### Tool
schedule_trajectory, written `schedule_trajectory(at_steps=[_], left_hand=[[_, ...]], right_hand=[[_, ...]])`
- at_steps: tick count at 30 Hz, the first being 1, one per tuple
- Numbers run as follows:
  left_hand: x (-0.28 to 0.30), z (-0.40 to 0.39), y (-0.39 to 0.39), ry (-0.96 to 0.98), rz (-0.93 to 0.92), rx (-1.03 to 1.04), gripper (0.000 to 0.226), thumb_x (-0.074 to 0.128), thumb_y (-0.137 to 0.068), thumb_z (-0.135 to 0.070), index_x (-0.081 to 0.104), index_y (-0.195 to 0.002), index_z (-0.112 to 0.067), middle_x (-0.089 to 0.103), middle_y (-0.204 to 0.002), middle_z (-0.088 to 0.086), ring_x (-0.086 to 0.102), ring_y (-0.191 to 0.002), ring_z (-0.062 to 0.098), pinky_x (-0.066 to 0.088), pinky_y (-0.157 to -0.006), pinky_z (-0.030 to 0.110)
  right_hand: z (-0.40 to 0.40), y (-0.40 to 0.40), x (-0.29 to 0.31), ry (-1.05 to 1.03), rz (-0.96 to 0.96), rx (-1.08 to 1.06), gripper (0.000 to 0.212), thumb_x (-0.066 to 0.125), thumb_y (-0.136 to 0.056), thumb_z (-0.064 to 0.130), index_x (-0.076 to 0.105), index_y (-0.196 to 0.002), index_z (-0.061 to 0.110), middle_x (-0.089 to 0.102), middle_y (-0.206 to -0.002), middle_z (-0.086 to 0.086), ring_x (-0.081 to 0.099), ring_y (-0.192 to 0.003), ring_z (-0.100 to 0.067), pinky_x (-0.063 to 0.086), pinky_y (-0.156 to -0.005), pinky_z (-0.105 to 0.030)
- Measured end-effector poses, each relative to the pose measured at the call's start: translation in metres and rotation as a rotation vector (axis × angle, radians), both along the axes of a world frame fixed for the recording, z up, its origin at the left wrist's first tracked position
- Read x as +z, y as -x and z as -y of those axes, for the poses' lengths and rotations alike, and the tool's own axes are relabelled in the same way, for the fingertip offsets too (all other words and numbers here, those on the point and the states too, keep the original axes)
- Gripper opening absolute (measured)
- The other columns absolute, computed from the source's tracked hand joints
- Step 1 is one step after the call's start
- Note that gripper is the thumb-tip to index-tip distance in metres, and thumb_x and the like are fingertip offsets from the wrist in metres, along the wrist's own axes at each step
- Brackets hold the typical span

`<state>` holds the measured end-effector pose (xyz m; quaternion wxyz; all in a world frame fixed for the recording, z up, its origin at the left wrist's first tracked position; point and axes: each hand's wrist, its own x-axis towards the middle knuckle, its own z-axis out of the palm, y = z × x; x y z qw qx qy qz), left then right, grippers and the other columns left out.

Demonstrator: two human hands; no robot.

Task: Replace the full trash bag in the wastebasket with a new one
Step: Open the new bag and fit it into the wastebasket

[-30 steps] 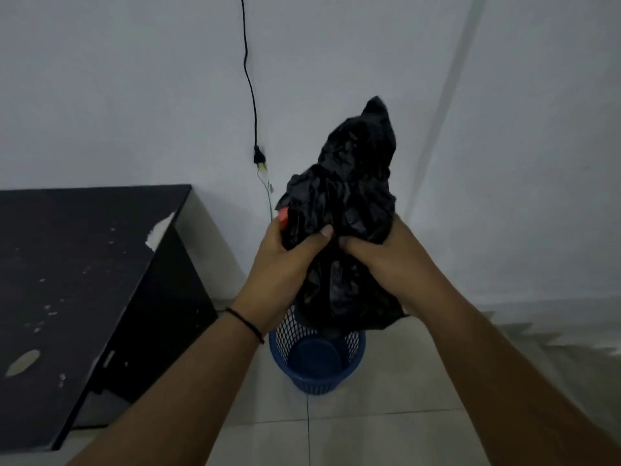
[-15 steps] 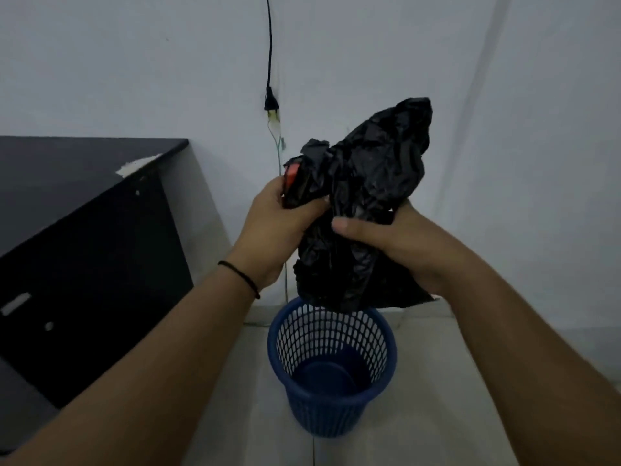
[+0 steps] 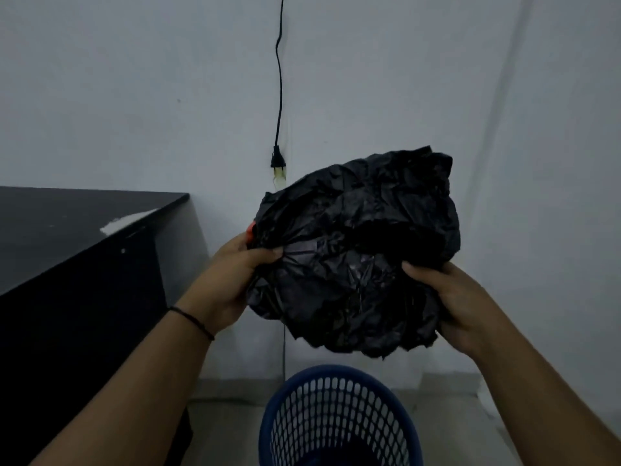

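While the blue basket sits on the floor below, a crumpled black bag is held up in the air right above it. The left hand grips its left edge, the right hand grips the right side. A black desk stands to the left, and a cord hangs down the wall.

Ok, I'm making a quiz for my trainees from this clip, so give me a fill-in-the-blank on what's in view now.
1. Both hands, left hand and right hand, grip a crumpled ____ trash bag.
2. The bag hangs above a ____ mesh wastebasket.
3. A black band circles the ____ wrist.
4. A black cord runs down the ____.

Missing words: black; blue; left; wall
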<state>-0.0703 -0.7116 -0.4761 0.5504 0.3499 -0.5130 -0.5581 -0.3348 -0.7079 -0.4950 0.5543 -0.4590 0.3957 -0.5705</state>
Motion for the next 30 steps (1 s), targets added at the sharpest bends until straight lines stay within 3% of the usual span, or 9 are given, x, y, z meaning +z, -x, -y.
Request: schedule_trajectory(at_steps=[6, 9, 12, 16, 19, 21, 23, 26, 30], left_hand=[[-0.019, 0.047, 0.016, 0.035, 0.171, 0.03, 0.04, 0.067, -0.081, -0.005, 0.06, -0.112, -0.029, 0.071, -0.107, -0.005, 0.069, -0.093, 0.012, 0.057, -0.075, 0.024], [-0.027, 0.061, 0.009, 0.003, 0.174, 0.178, 0.044, 0.066, -0.082, -0.003, 0.059, -0.12, -0.023, 0.069, -0.11, -0.004, 0.068, -0.096, 0.014, 0.055, -0.083, 0.027], [-0.021, 0.07, -0.001, 0.13, 0.409, 0.221, 0.033, 0.066, -0.084, -0.006, 0.063, -0.103, -0.032, 0.069, -0.095, -0.018, 0.066, -0.087, 0.0, 0.052, -0.079, 0.015], [-0.006, 0.069, 0.003, 0.47, 0.993, 0.109, 0.013, 0.063, -0.087, -0.015, 0.063, -0.098, -0.022, 0.067, -0.096, -0.01, 0.062, -0.089, 0.0, 0.049, -0.078, 0.013], [-0.002, 0.056, 0.023, 0.691, 1.128, 0.049, 0.027, 0.058, -0.086, -0.005, 0.056, -0.082, -0.031, 0.06, -0.079, -0.017, 0.057, -0.073, -0.007, 0.043, -0.067, 0.008], [-0.001, 0.045, 0.032, 0.764, 1.114, 0.111, 0.028, 0.059, -0.083, -0.003, 0.06, -0.097, -0.027, 0.063, -0.087, -0.013, 0.058, -0.078, -0.004, 0.046, -0.074, 0.014], [-0.004, 0.036, 0.026, 0.695, 1.069, 0.233, 0.056, 0.071, -0.078, -0.025, 0.047, -0.128, -0.032, 0.057, -0.119, -0.013, 0.051, -0.107, -0.001, 0.042, -0.094, 0.017], [-0.016, 0.015, 0.017, 0.437, 0.775, 0.302, 0.111, 0.08, -0.049, -0.059, 0.016, -0.14, -0.048, 0.033, -0.141, -0.024, 0.031, -0.123, -0.011, 0.028, -0.1, 0.013], [-0.043, -0.005, 0.037, 0.433, 0.705, 0.266, 0.11, 0.084, -0.045, -0.055, 0.009, -0.124, -0.065, 0.036, -0.122, -0.041, 0.042, -0.112, -0.022, 0.036, -0.091, 0.001]], right_hand=[[0.048, -0.011, -0.016, 0.049, -0.142, -0.005, 0.05, 0.069, -0.077, 0.022, 0.054, -0.124, 0.03, 0.07, -0.112, 0.007, 0.068, -0.101, -0.013, 0.052, -0.087, -0.033], [0.056, -0.004, -0.026, -0.09, -0.329, -0.006, 0.082, 0.074, -0.065, 0.042, 0.04, -0.139, 0.029, 0.062, -0.125, 0.003, 0.063, -0.106, -0.016, 0.05, -0.093, -0.038], [0.052, 0.002, -0.02, -0.196, -0.53, -0.086, 0.124, 0.068, -0.05, 0.064, 0.003, -0.15, 0.029, 0.031, -0.152, 0.0, 0.039, -0.133, -0.017, 0.033, -0.109, -0.042], [0.035, -0.019, 0.007, 0.35, -1.009, -0.46, 0.129, 0.056, -0.047, 0.086, -0.015, -0.145, 0.04, -0.006, -0.154, 0.021, -0.003, -0.143, -0.003, 0.001, -0.119, -0.038], [0.034, -0.046, 0.014, 0.586, -1.511, -0.308, 0.126, 0.056, -0.053, 0.081, -0.025, -0.14, 0.041, 0.008, -0.154, 0.018, -0.002, -0.142, -0.001, -0.016, -0.114, -0.037], [0.037, -0.054, 0.013, 0.492, -1.45, -0.151, 0.091, 0.063, -0.075, 0.056, 0.013, -0.147, 0.034, 0.049, -0.137, 0.009, 0.039, -0.131, -0.01, 0.013, -0.116, -0.037], [0.033, -0.052, 0.013, 0.472, -1.225, -0.154, 0.025, 0.059, -0.086, 0.035, 0.062, -0.108, 0.024, 0.069, -0.099, 0.005, 0.064, -0.094, -0.015, 0.046, -0.086, -0.027], [0.025, -0.039, 0.011, 0.411, -0.948, -0.301, 0.026, 0.061, -0.087, 0.034, 0.065, -0.08, 0.009, 0.067, -0.074, 0.001, 0.06, -0.066, -0.01, 0.043, -0.058, -0.017], [0.013, -0.033, 0.013, 0.26, -0.622, -0.261, 0.012, 0.067, -0.083, 0.03, 0.069, -0.089, 0.02, 0.071, -0.091, -0.001, 0.067, -0.083, -0.017, 0.052, -0.081, -0.033]])
